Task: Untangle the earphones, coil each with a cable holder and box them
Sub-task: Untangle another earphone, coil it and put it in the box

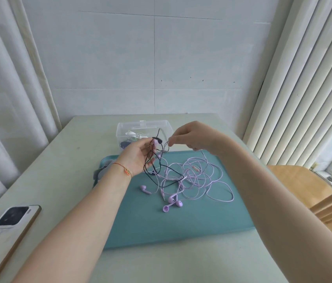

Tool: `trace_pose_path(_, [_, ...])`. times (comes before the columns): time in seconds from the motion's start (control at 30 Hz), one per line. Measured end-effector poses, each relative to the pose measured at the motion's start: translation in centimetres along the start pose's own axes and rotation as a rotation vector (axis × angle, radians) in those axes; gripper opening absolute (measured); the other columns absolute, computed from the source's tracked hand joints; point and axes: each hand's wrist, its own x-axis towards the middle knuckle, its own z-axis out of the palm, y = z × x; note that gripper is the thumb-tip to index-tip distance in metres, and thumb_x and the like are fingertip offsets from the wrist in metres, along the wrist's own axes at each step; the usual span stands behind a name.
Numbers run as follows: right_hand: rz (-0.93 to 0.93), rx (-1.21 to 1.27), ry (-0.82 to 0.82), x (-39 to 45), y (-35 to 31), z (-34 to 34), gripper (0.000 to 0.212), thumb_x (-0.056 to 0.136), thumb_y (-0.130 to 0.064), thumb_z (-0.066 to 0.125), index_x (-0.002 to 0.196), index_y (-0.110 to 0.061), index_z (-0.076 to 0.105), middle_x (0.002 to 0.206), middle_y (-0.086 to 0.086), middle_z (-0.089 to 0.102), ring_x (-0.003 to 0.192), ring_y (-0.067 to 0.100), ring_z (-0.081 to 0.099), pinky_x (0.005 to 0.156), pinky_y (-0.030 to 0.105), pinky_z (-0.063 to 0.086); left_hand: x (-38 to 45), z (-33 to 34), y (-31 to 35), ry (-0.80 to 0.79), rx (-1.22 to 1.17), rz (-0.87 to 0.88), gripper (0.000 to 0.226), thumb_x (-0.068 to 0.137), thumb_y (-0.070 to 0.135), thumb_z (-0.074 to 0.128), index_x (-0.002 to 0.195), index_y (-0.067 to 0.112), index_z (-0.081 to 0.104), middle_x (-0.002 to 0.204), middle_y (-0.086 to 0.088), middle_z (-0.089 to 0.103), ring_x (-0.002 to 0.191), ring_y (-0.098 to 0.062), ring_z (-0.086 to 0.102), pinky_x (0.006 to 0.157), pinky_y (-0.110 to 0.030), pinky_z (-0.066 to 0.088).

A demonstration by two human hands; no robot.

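Left hand grips thin black cable raised above the teal mat; right hand pinches a wire loop. Glossy lilac earphones lie tangled on the mat, clear plastic box beyond.

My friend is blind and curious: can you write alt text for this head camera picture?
Two bare hands lift a tangle of black cable and lilac earphones above a teal tray: the left hand holds the bunch, the right hand pinches one strand. A clear plastic box stands behind; a phone lies at left.
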Motion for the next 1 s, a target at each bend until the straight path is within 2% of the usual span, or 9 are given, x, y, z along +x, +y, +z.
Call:
trace_pose_path(0.2, [-0.102,0.200,-0.107,-0.2,0.0,0.0,0.017,0.090,-0.016,0.060,0.081,-0.010,0.073,0.059,0.001,0.044,0.054,0.015,0.037,0.055,0.025,0.032,0.5,-0.4,-0.3,0.121,0.241,0.009,0.013,0.091,0.020,0.061,0.078,0.018,0.062,0.062,0.006,0.063,0.061,-0.009,0.053,0.064,-0.025,0.038])
trace_pose_path(0.3, [-0.131,0.253,-0.127,-0.3,-0.3,0.3,0.020,0.092,-0.014,0.057,0.077,-0.011,0.070,0.062,0.005,0.044,0.054,0.017,0.037,0.053,0.024,0.032,0.2,0.0,-0.1,0.222,0.560,0.030,0.007,0.088,0.018,0.063,0.084,0.014,0.067,0.079,-0.001,0.067,0.074,-0.016,0.057,0.071,-0.028,0.041])
trace_pose_path(0.43, [-0.126,0.279,0.050,0.1,-0.9,0.6,0.016,0.090,-0.017,0.059,0.082,-0.011,0.071,0.055,-0.002,0.040,0.052,0.016,0.032,0.048,0.023,0.027,-0.7,0.2,1.0,0.437,1.212,0.212,0.024,0.081,0.024,0.057,0.074,0.008,0.073,0.078,-0.007,0.072,0.077,-0.026,0.065,0.064,-0.025,0.042])
trace_pose_path(0.5, [-0.102,0.235,0.101,0.3,-1.1,0.7,0.016,0.089,-0.018,0.060,0.083,-0.010,0.071,0.053,-0.003,0.039,0.051,0.015,0.031,0.047,0.022,0.026,-1.5,1.0,1.8,0.455,1.093,0.381,0.026,0.082,0.025,0.054,0.069,0.012,0.072,0.073,-0.004,0.071,0.074,-0.023,0.064,0.065,-0.026,0.045])
trace_pose_path(0.57, [-0.083,0.151,0.127,0.5,-1.3,1.0,0.016,0.087,-0.020,0.061,0.081,-0.010,0.072,0.050,-0.003,0.041,0.048,0.014,0.033,0.047,0.023,0.028,-2.5,2.3,2.6,0.237,0.756,0.394,0.023,0.085,0.025,0.055,0.075,0.017,0.074,0.079,0.000,0.073,0.076,-0.015,0.064,0.075,-0.030,0.047])
trace_pose_path(0.67, [-0.045,0.031,0.153,0.6,-1.5,1.5,0.016,0.086,-0.022,0.062,0.077,-0.013,0.072,0.041,-0.008,0.044,0.042,0.012,0.036,0.046,0.022,0.032,-3.5,3.5,2.4,-0.028,0.806,0.319,0.016,0.089,0.023,0.060,0.095,0.019,0.075,0.095,0.006,0.073,0.091,-0.009,0.063,0.083,-0.027,0.045])
trace_pose_path(0.8, [0.007,-0.046,0.132,0.6,-1.2,2.2,0.014,0.083,-0.023,0.064,0.072,-0.019,0.072,0.045,-0.005,0.048,0.042,0.013,0.038,0.045,0.021,0.033,-2.2,2.1,0.3,0.047,1.032,0.338,0.021,0.085,0.034,0.068,0.093,0.017,0.075,0.097,0.004,0.070,0.093,-0.013,0.064,0.095,-0.035,0.047])
trace_pose_path(0.87, [0.018,-0.064,0.116,0.7,-0.8,2.7,0.014,0.084,-0.022,0.064,0.071,-0.022,0.071,0.047,-0.003,0.049,0.041,0.014,0.039,0.046,0.021,0.034,-2.0,1.7,-0.3,0.080,1.088,0.330,0.033,0.084,0.039,0.067,0.094,0.008,0.074,0.087,0.001,0.063,0.083,-0.015,0.057,0.088,-0.034,0.049])
trace_pose_path(1.0, [-0.001,-0.055,0.206,1.0,0.0,3.3,0.017,0.087,-0.025,0.062,0.072,-0.024,0.068,0.051,-0.004,0.051,0.041,0.010,0.040,0.046,0.021,0.033,-2.2,1.3,-0.9,0.129,1.044,0.311,0.023,0.089,0.028,0.068,0.100,0.010,0.074,0.092,0.000,0.069,0.084,-0.011,0.059,0.071,-0.015,0.045])
